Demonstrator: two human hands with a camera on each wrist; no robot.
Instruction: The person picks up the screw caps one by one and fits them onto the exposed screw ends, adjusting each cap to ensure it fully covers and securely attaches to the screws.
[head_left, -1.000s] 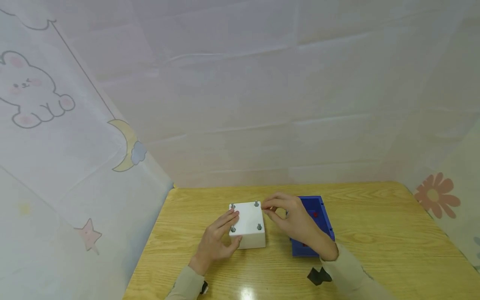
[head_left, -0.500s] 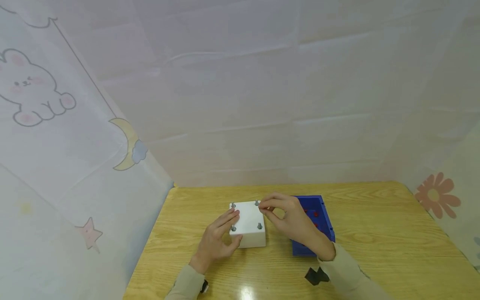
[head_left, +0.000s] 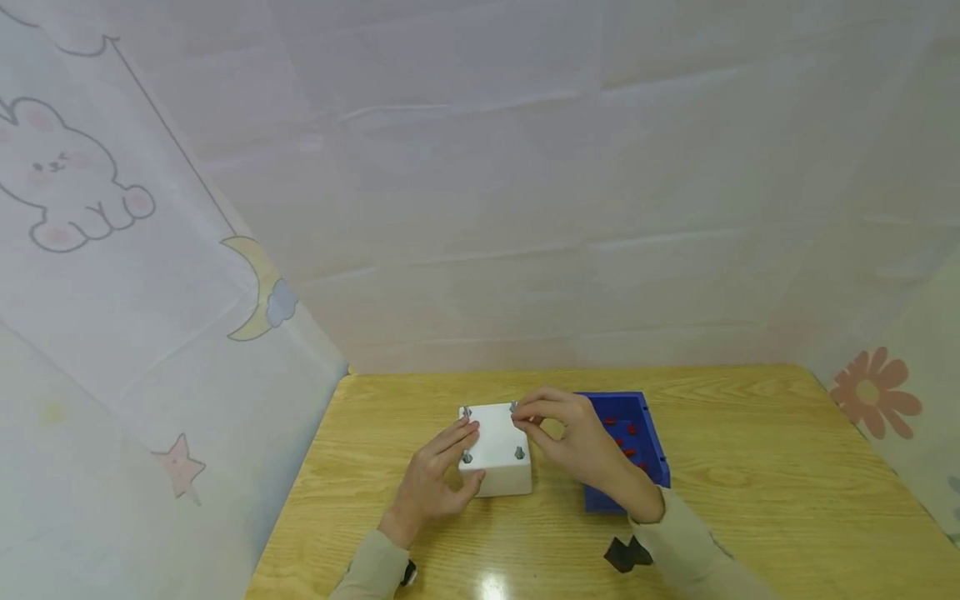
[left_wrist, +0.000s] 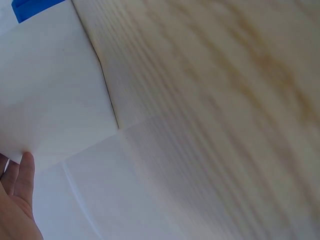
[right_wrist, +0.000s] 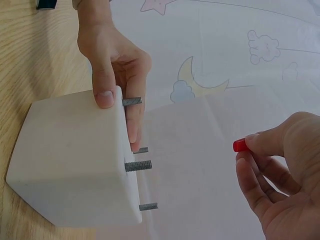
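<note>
A white box [head_left: 495, 437] stands on the table, with a threaded bolt [right_wrist: 137, 165] sticking up near each corner of its top. My left hand [head_left: 431, 483] holds the box's left side: the thumb is against the near face and the fingers lie over the top. Between thumb and fingertips my right hand [head_left: 566, 429] pinches a small red cap [right_wrist: 240, 145]. In the head view that hand is by the far right bolt [head_left: 513, 406], partly covering it. The right wrist view shows the cap apart from the bolts. Only left fingertips and box show in the left wrist view.
Right of the box, partly behind the right forearm, is a blue bin [head_left: 652, 437] holding several red pieces [head_left: 630, 452]. A black piece [head_left: 626, 554] is near the right sleeve. Behind the wooden table [head_left: 750, 467] hangs a printed cloth [head_left: 480, 208].
My right hand has shifted slightly left, closer over the far right bolt, uncovering more red pieces in the bin. The left hand and the box have stayed in place.
</note>
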